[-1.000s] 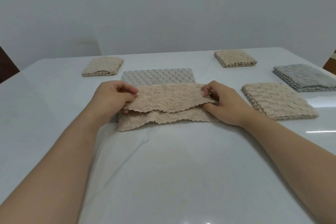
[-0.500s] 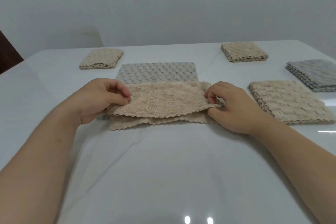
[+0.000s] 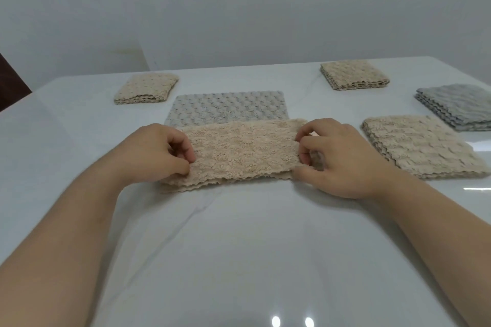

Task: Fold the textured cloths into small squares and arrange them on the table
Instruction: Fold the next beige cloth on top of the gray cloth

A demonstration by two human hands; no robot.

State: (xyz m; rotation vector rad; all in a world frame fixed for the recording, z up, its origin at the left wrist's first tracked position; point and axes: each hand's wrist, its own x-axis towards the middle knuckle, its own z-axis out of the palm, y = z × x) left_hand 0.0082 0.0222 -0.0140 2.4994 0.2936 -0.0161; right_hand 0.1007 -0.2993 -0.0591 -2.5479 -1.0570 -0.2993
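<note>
Beige and fluffy with scalloped edges, the cloth (image 3: 243, 152) lies at mid-frame on the table (image 3: 239, 247), folded into a strip whose long axis runs left to right between our hands. Our left hand (image 3: 156, 152) pinches its left end and our right hand (image 3: 337, 159) its right, both equally near. We judge the next fold goes end over end.

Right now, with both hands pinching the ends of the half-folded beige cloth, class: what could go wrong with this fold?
1. The wavy near edges of the beige cloth sit slightly uneven; folding across now may give a skewed square.
2. It overlaps the flat grey cloth, so the left hand and right hand could drag that along.
</note>
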